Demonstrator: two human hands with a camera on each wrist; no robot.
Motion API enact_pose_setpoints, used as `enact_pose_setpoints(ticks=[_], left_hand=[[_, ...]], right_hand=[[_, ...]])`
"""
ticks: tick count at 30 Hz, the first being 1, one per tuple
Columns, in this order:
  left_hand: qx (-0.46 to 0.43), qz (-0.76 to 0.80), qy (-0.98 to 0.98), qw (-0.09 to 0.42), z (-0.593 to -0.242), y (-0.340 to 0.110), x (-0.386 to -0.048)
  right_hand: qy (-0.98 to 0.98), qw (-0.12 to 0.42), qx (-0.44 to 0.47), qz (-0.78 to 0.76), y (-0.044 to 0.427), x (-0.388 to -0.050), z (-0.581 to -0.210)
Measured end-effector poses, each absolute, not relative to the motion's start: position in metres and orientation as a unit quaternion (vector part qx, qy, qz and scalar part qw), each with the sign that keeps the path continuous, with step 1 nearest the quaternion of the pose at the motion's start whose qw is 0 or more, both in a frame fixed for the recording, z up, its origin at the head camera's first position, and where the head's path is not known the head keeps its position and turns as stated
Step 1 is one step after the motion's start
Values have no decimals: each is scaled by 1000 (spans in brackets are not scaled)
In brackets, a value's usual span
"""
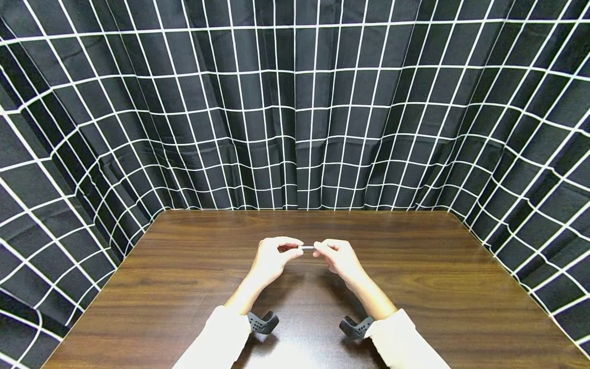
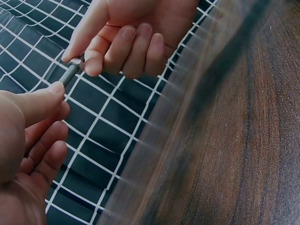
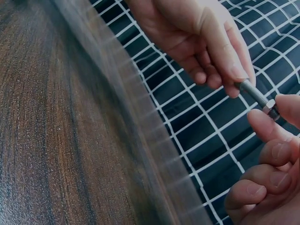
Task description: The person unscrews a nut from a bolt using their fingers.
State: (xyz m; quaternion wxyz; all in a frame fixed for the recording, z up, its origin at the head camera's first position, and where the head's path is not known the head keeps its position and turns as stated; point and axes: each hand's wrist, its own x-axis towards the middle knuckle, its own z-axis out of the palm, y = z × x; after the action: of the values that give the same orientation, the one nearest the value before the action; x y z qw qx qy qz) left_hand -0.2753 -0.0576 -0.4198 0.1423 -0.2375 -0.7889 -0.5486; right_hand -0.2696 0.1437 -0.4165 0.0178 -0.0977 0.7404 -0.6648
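Observation:
A grey metal bolt (image 3: 254, 93) with a threaded shank is held level between the two hands, above the table. The left hand (image 1: 271, 259) pinches one end between thumb and fingertips, hiding that end. Near the other end of the shank sits a shiny hex nut (image 3: 269, 106), with a short dark tip showing past it. Thumb and index finger of the right hand (image 1: 340, 258) pinch around the nut (image 2: 76, 63). The right hand's other fingers curl loosely without holding anything.
A dark brown wooden table (image 1: 184, 266) lies beneath both hands. Black curtains with a white grid (image 1: 304, 118) hang behind it and along both sides. Each wrist wears a dark grey strap (image 1: 264, 323) below a white sleeve (image 1: 216, 338).

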Motion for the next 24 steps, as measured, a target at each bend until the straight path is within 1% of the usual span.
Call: enact_pose_setpoints(ticks=[6,12,15,24], left_hand=[[-234,-551,-790,133,-419,-59,-277],[-233,-547,-790,149,-420,-61,-279],[-230,-547,-791,148,-420,-61,-279],[-226,-546,-794,145,-420,-60,-280]], right_hand=[[733,10,-113,-671,143,-267,-415],[719,0,-147,-680,143,-267,-417],[712,-4,-158,-684,144,-267,-418],[712,-27,-162,-683,143,-266,-416]])
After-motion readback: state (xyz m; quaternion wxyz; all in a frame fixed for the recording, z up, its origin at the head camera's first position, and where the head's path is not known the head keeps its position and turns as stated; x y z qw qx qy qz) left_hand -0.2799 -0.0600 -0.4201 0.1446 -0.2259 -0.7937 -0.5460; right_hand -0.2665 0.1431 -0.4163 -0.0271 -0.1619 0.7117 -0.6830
